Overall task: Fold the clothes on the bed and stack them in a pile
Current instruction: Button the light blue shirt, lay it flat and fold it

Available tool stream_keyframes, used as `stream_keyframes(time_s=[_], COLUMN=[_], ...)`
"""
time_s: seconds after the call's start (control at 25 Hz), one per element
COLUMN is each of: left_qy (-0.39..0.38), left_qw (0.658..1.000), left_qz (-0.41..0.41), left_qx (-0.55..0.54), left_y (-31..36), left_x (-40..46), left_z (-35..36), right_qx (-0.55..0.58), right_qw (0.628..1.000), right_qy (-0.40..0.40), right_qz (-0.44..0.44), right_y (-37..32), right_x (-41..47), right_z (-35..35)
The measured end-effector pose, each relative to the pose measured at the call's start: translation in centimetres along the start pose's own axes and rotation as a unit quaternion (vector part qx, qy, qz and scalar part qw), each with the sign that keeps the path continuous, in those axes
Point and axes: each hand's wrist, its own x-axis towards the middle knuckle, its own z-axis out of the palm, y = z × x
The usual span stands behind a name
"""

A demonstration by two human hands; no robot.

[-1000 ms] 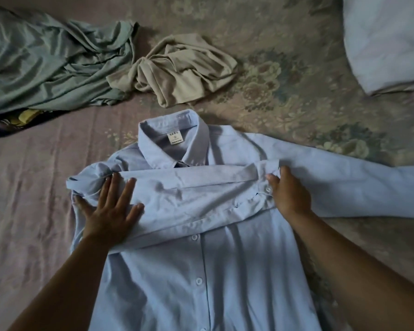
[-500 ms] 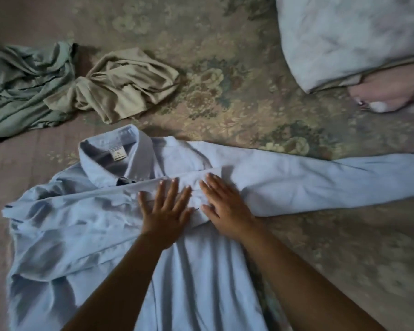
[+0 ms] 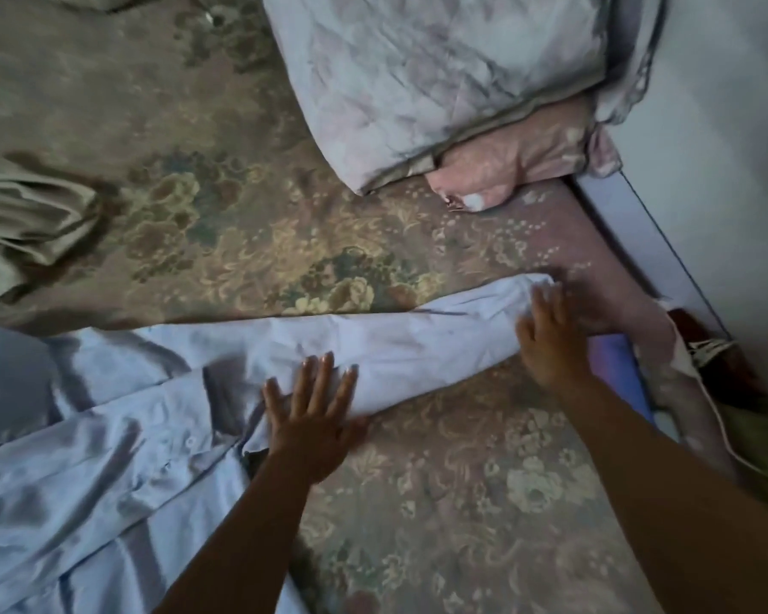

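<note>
One light blue button-up shirt (image 3: 107, 458) lies face up on the floral bedspread (image 3: 462, 502) of a bed, its body bunched toward the bed's left edge and one long sleeve (image 3: 395, 347) stretched out flat toward the right edge. Two bare hands work the sleeve. The left hand (image 3: 313, 425) presses palm down, fingers spread wide and straight, on the sleeve's near edge close to where it meets the shirt body, its heel resting on the bedspread; it grips nothing. The right hand (image 3: 550, 343) lies farther out, at the cuff (image 3: 530, 288), fingers splayed and pointing away from the person, laid on the fabric rather than closed around it; motion blur hides whether any fingertip pinches the cloth. Both forearms reach in from the near edge of the bed, the right one crossing a purple flat object (image 3: 617, 370) at the bed's right edge. One crumpled beige garment (image 3: 23, 228) sits at the left edge, well apart from the shirt. One quilted pale pillow (image 3: 440, 82) rests at the far right corner, atop one pink pillow (image 3: 515, 166) that peeks from beneath it.
</note>
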Motion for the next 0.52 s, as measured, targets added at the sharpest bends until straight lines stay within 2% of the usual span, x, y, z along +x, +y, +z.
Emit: stream_keyframes(time_s=[0.08,0.12,0.2,0.24,0.4,0.52], left_qy=[-0.003,0.001,0.012,0.026,0.078,0.095], left_qw=[1.000,1.000,1.000,1.000,0.997,0.995], left_qz=[-0.023,-0.018,-0.006,-0.002,-0.005,-0.012], left_qx=[-0.003,-0.004,0.002,0.005,0.015,0.015], left_y=[0.1,0.0,0.0,0.0,0.6,0.7], left_x=[0.2,0.1,-0.1,-0.1,-0.8,-0.5], left_z=[1.6,1.9,1.5,1.4,1.2,1.3], right_qx=[0.092,0.151,0.258,0.293,0.283,0.279], right_qw=[0.989,0.978,0.955,0.948,0.952,0.948], right_qy=[-0.014,-0.021,-0.055,-0.045,0.045,0.022], right_qz=[0.117,0.142,0.133,0.115,0.103,0.153], right_y=[0.8,1.0,1.0,0.9,0.9,1.9], right_x=[2.2,3.1,4.4,5.0,6.5,6.8], right_z=[-1.2,-1.8,-3.6,-4.7,-6.7,-5.1])
